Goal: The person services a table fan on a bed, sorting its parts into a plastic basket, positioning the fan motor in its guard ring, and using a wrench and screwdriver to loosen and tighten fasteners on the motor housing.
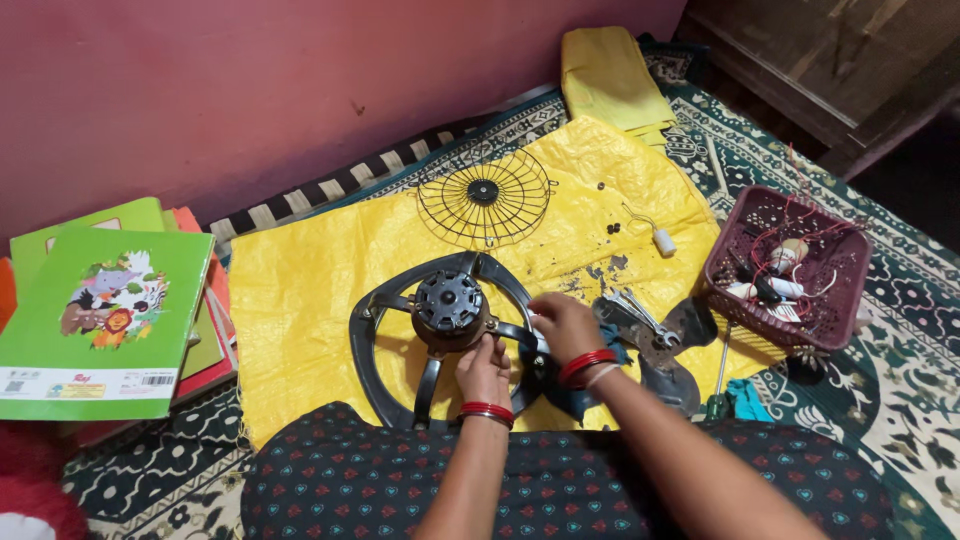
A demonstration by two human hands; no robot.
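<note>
Just above my left hand [484, 368] sits the fan motor [449, 303], fingertips pinching its lower rim; my right hand [563, 322] presses curled on the frame [385, 300].

Yellow sheet [300, 280], black fan frame [385, 300], maroon basket [730, 250], green book [100, 320], red bangles [588, 364]
</note>
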